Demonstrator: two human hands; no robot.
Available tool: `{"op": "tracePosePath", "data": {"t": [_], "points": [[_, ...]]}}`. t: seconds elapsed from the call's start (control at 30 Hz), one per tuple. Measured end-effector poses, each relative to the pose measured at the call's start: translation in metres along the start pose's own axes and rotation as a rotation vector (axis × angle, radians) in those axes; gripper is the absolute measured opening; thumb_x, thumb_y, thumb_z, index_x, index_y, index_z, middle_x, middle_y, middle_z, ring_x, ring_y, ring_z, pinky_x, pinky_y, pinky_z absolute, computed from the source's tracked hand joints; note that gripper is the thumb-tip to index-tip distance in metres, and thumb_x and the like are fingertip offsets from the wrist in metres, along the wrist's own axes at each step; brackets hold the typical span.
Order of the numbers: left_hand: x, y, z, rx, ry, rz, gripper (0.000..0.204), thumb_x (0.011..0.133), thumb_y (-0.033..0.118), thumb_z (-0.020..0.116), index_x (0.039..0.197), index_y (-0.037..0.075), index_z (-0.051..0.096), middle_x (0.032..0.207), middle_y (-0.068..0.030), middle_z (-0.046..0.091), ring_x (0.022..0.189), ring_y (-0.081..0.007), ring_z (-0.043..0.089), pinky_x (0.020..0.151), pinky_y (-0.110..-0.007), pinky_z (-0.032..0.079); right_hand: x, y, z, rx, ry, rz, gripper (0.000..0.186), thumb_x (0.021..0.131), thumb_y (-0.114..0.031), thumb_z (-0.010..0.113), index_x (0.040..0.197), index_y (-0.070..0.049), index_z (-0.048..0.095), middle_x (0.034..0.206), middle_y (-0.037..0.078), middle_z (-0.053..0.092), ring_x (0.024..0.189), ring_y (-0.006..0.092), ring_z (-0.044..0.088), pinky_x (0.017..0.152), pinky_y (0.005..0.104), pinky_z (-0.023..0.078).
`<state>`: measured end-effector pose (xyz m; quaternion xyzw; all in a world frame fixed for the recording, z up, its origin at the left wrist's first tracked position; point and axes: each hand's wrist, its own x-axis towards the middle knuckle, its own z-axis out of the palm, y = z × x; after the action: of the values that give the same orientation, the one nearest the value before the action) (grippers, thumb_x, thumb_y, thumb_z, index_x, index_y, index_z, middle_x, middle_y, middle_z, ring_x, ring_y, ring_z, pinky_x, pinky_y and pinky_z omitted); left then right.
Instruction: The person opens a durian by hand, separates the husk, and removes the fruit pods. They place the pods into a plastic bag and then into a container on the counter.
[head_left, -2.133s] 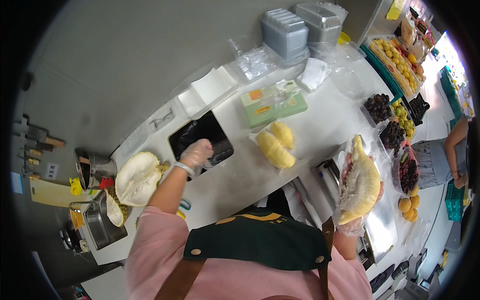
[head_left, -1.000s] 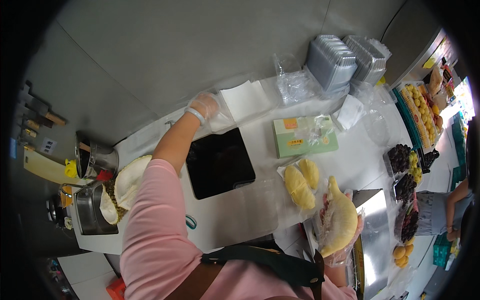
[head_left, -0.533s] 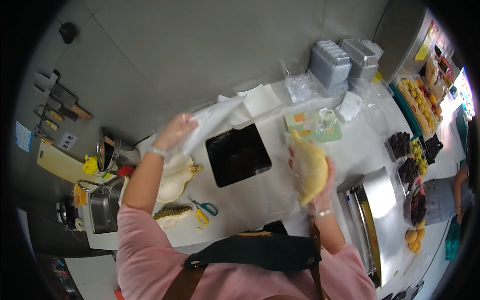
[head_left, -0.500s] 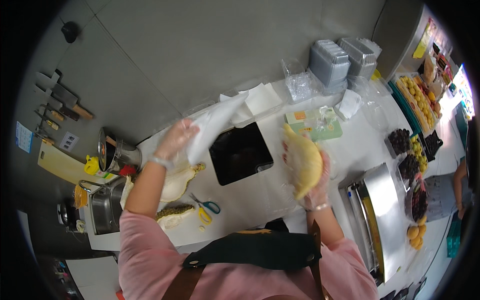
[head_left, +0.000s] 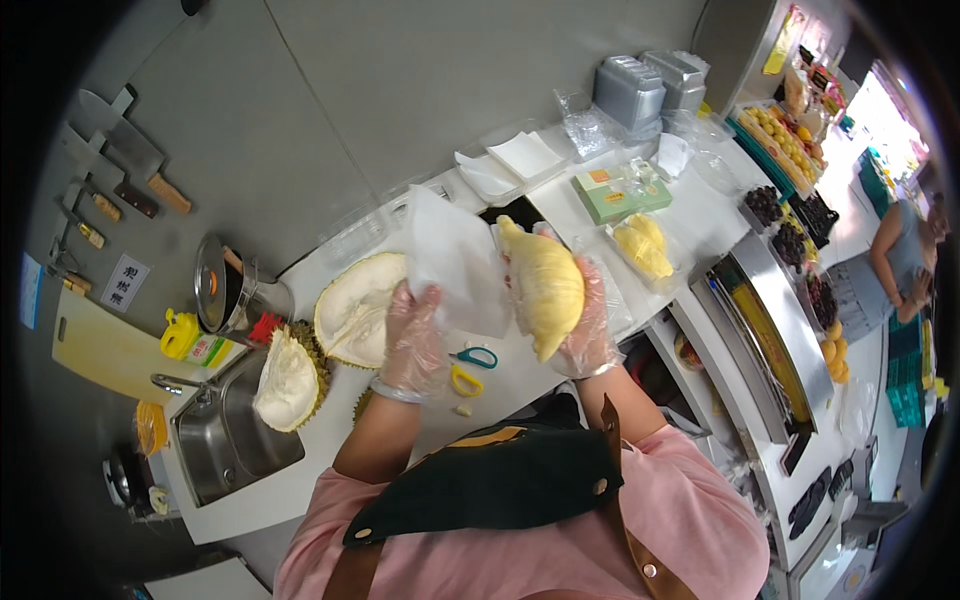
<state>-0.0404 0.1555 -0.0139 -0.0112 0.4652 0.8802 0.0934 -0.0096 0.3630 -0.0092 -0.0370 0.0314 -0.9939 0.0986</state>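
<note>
My right hand (head_left: 590,325), in a clear plastic glove, is closed around a large yellow piece of durian flesh (head_left: 552,290). A thin white paper sheet (head_left: 455,265) hangs from my gloved left hand (head_left: 413,335), pinched between thumb and fingers. The sheet's right edge is close beside the durian flesh. Left of my left hand lie opened durian husks (head_left: 365,310), and another husk piece (head_left: 287,385) rests by the sink. Scissors (head_left: 468,370) with teal and yellow handles lie on the counter between my forearms. Another portion of durian flesh (head_left: 643,245) sits in a clear tray.
A green box (head_left: 622,192) and a stack of white paper sheets (head_left: 525,157) stand toward the wall. Clear containers (head_left: 628,92) are piled behind. A steel sink (head_left: 235,445) is at left, knives (head_left: 120,140) hang on the wall. Someone (head_left: 895,250) stands far right.
My left hand has come down and right with the paper, toward the durian flesh. My right hand has shifted left. The view has turned, and the trayed durian flesh now shows.
</note>
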Motion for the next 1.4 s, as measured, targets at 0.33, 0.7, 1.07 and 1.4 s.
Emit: {"op": "tracePosePath", "data": {"t": [0.33,0.7,1.07,1.4], "points": [[0.07,0.014,0.019,1.204,-0.206,0.98,0.032,0.09,0.011,0.06,0.12,0.001,0.06,0.105,-0.0199,0.066,0.094,-0.0374,0.064,0.083,-0.042,0.052,-0.065,-0.047,0.008,-0.105,0.073,-0.368,0.062,0.092,-0.042,0.05,0.146,-0.01,0.045,0.144,0.024,0.046,0.126,0.0416,0.051,0.102,0.0505,0.048],[0.337,-0.073,0.112,2.05,-0.436,0.633,0.025,0.091,0.015,0.045,0.101,0.006,0.065,0.108,-0.0168,0.067,0.102,-0.0343,0.063,0.088,-0.043,0.052,-0.123,-0.141,-0.024,-0.203,0.271,-0.53,0.062,0.089,-0.046,0.055,0.142,-0.014,0.049,0.143,0.02,0.049,0.123,0.0393,0.053,0.101,0.0504,0.048],[0.407,-0.092,0.076,2.154,-0.547,0.504,0.032,0.096,0.026,0.049,0.108,0.005,0.069,0.114,-0.0166,0.067,0.108,-0.0338,0.061,0.095,-0.042,0.048,-0.079,-0.202,-0.057,-0.071,0.353,-0.408,0.062,0.088,-0.044,0.058,0.143,-0.016,0.049,0.139,0.022,0.05,0.116,0.0387,0.057,0.096,0.0486,0.051],[0.249,0.005,0.138,1.036,-0.325,-0.02,0.031,0.099,0.026,0.059,0.113,0.0,0.065,0.111,-0.0092,0.067,0.102,-0.0183,0.064,0.089,-0.035,0.052,0.012,-0.201,-0.036,-0.115,0.054,-0.361,0.064,0.091,-0.038,0.057,0.148,-0.014,0.04,0.141,0.019,0.049,0.123,0.0363,0.054,0.102,0.0475,0.048]]}}
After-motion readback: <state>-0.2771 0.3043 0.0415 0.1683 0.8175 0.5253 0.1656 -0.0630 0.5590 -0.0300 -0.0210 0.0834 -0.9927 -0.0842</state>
